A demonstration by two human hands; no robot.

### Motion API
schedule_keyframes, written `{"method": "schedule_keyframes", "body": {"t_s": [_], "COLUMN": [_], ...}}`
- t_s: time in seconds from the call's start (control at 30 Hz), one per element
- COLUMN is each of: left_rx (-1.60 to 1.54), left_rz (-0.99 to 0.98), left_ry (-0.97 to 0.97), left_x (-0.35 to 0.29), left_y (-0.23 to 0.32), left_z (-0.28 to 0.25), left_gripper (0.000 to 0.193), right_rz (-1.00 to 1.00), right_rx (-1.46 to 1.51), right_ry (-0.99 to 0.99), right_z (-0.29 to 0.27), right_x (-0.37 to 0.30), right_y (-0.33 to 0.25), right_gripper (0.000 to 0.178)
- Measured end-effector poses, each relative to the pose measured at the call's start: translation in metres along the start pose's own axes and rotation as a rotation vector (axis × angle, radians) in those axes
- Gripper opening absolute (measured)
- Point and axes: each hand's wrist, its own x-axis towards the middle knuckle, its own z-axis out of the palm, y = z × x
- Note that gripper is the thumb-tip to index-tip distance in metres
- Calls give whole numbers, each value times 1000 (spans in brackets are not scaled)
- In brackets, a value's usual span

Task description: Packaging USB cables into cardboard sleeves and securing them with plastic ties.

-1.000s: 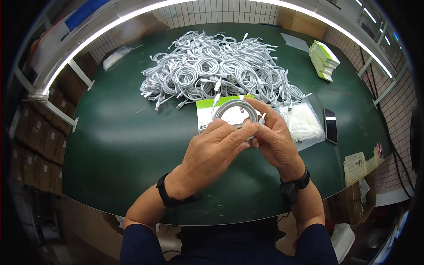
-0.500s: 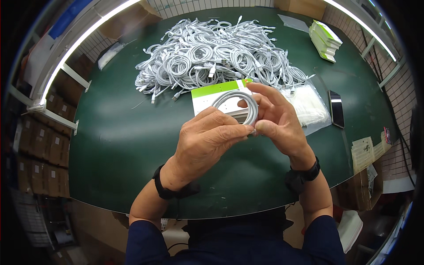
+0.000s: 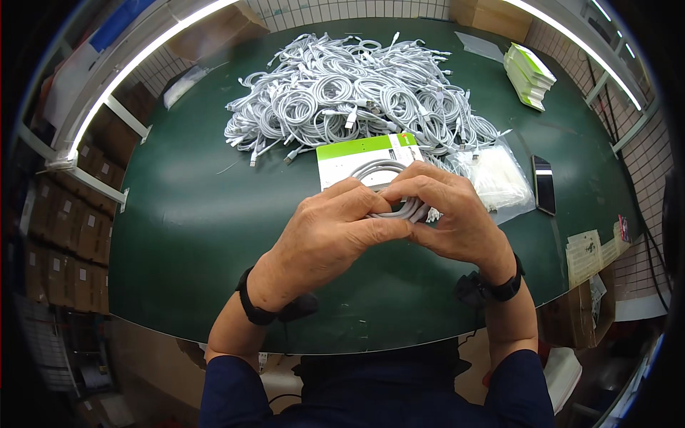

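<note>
Over the middle of the table I hold a coiled grey-white cable (image 3: 376, 167) in both hands. My left hand (image 3: 332, 225) is closed round the coil's near left side, its thumb along the lower edge. My right hand (image 3: 457, 217) is closed on the right side, with index finger and thumb pressed to the cable. The fingers hide much of the coil, including its plugs. Just behind lies a white card pack (image 3: 341, 152) with a green top band, partly covered by the coil and hands.
A large heap of coiled white cables (image 3: 300, 107) covers the table's far middle. To the right are a clear bag of thin white strips (image 3: 503, 178), a black phone (image 3: 544, 187) and a stack of green-white packs (image 3: 526, 77). Cartons (image 3: 68, 214) stand at left.
My right hand's fingers, spread before, have come down and closed on the coil's right side. The coil has tilted flatter and sits slightly lower. The left hand keeps its hold.
</note>
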Motion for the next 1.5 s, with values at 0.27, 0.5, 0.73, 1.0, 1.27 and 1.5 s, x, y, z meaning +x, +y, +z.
{"method": "schedule_keyframes", "body": {"t_s": [0.27, 0.5, 0.73, 1.0, 1.27, 1.5], "left_rx": [6, -35, -84, -91, -182, -233], "left_rz": [-22, -27, -22, -23, 6, 79], "left_ry": [-74, -85, -83, -81, -37, -54], "left_x": [-3, -3, -1, -1, -4, -1], "left_y": [0, -1, -2, -3, -7, -10], "left_z": [1, 0, 3, 2, 2, -1], "left_gripper": [27, 23, 24, 25, 25, 24], "right_rz": [70, 90, 188, -4, -140, -167], "right_rx": [19, 10, 125, -90, -228, -104], "right_ry": [-8, -53, -132, -112, -1, 38], "right_z": [4, 3, -8, -8, -3, -6], "right_x": [-5, -10, -15, -15, -16, -21], "right_y": [1, 3, 3, 3, -3, -1], "right_gripper": [37, 37, 33, 27, 30, 29]}}
